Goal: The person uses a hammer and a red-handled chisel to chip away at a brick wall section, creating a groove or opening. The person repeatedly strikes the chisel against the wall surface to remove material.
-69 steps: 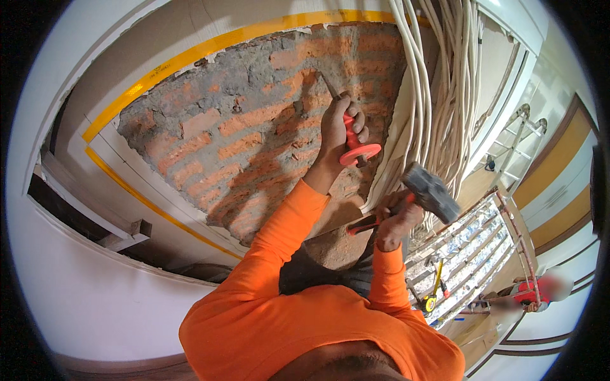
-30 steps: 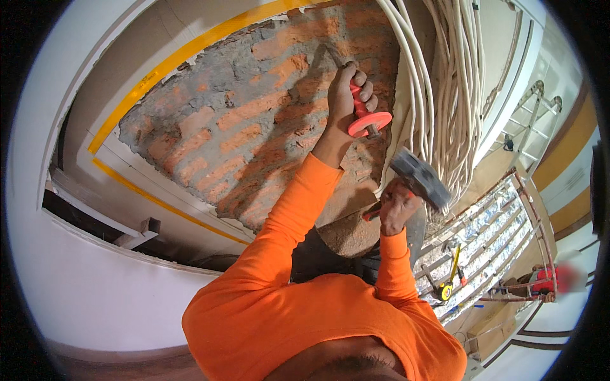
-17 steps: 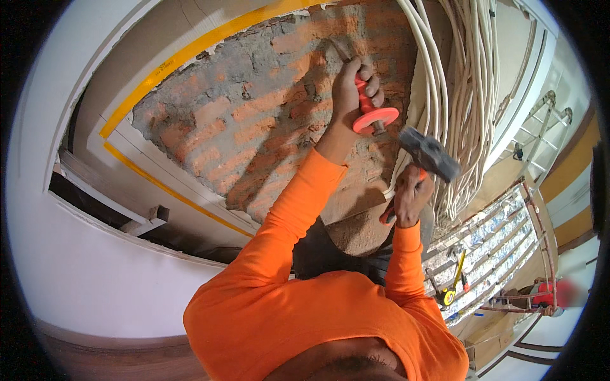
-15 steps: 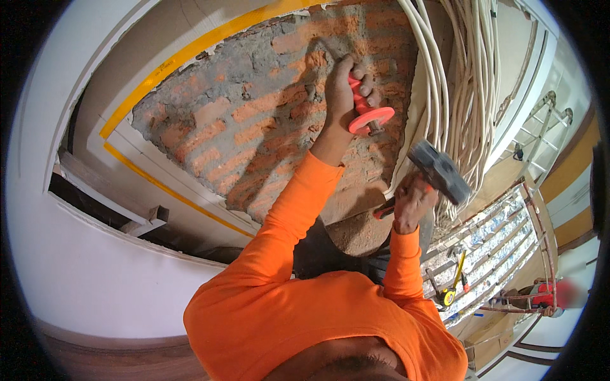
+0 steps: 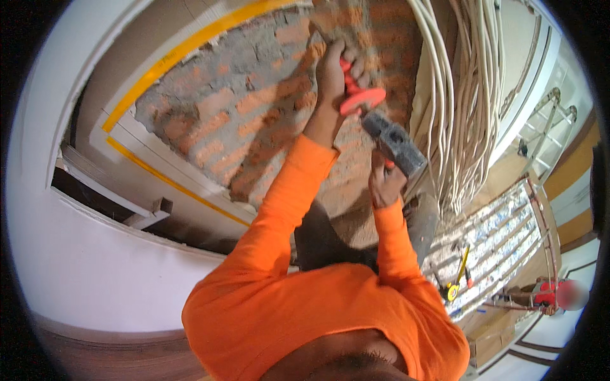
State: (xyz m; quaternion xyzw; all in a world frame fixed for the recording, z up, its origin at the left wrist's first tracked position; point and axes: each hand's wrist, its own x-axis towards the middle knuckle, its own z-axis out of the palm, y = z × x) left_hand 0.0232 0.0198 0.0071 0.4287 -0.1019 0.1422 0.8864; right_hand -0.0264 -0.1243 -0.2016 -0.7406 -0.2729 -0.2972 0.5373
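Head cam: L hand [image 5: 333, 71] clamped on red-gripped chisel [image 5: 361, 100], tip at brickwork [image 5: 219, 124] nr its upper edge; R hand [image 5: 386, 183] wrapped round hammer [image 5: 394, 145], head right by chisel butt, contact unclear; white cables [image 5: 473, 108] by brickwork's R edge.

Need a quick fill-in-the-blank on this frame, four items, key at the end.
1. The chisel in the left hand has a round guard coloured ____.
2. The right hand, holding the club hammer, comes out of a sleeve coloured ____.
3. The exposed wall shows grey mortar and reddish ____.
4. The tape measure has its blade out, coloured ____.

Missing words: red; orange; bricks; yellow.
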